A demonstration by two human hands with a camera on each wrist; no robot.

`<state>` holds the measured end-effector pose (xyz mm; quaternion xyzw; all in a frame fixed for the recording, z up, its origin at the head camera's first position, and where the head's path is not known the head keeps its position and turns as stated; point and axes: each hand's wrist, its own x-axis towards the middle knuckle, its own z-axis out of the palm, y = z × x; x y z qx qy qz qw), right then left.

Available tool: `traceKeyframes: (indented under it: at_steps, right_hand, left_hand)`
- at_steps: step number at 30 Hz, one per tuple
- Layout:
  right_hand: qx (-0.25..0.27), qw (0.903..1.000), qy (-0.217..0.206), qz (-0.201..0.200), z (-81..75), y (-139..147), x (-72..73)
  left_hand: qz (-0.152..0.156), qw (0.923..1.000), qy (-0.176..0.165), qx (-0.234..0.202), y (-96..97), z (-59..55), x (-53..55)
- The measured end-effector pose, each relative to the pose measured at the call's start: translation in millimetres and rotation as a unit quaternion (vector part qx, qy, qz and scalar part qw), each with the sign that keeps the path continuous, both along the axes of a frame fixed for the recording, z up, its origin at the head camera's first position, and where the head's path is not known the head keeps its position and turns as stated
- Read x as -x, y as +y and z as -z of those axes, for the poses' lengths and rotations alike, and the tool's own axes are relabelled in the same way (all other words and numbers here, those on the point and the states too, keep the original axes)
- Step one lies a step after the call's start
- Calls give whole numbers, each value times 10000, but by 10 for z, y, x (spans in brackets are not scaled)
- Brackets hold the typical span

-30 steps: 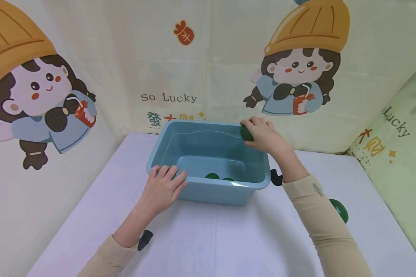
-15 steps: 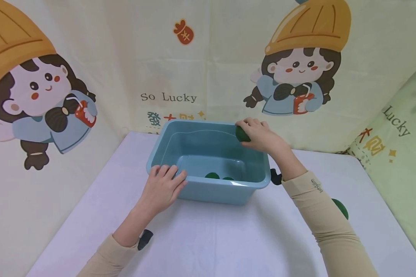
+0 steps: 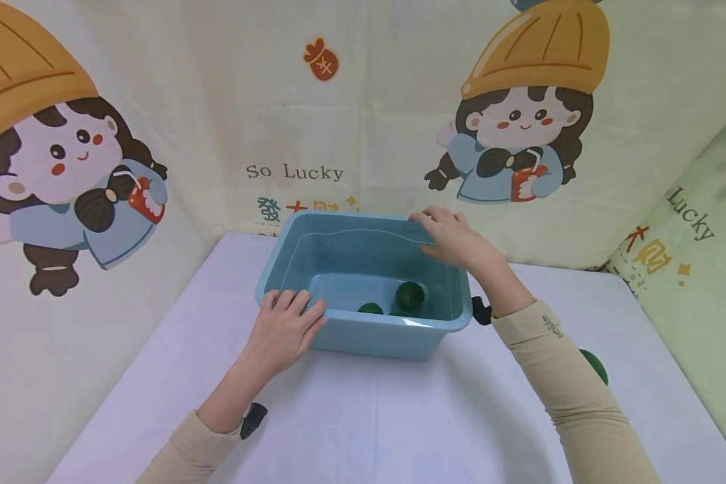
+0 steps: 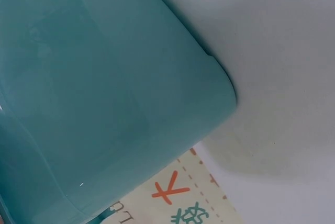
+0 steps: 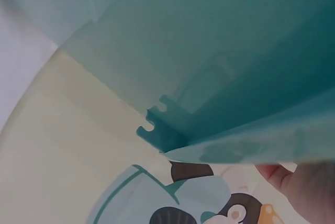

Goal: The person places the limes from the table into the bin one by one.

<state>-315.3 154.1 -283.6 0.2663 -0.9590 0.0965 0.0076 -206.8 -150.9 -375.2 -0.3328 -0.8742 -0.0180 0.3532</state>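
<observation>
A light blue plastic basin stands on the table, its outer wall filling much of the left wrist view. My left hand grips its near rim at the left, fingers bent over the edge. Over the back right corner hovers my right hand, thumb and fingers apart with nothing between them. Below it, inside the basin, lies a dark green round ball-like thing. Two more green ones, such as this one, show partly behind the near wall. Part of the right hand shows in the right wrist view.
Another dark green rounded thing lies on the white table at the right, partly hidden by the right sleeve. A cream cloth with cartoon prints hangs behind and at both sides.
The right hand moved slightly left over the basin and let go of the green ball-like thing, which dropped to the basin's floor. The left hand stayed on the rim.
</observation>
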Motion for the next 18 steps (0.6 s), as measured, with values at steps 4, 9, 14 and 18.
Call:
traceKeyframes:
  at_steps: [4,9,14,18]
  right_hand:
    - [-27,10000,5,48,23,19,-7]
    - [-30,10000,28,91,38,44,-23]
    - [11,9998,7,191,44,106,-59]
    - [58,9995,17,309,44,198,-117]
  left_hand:
    - [-10,10000,11,3,3,1,2]
    - [-8,10000,-26,-11,10,-4,1]
    - [-41,10000,-70,29,7,5,-2]
    - [-46,9999,-84,30,2,11,-3]
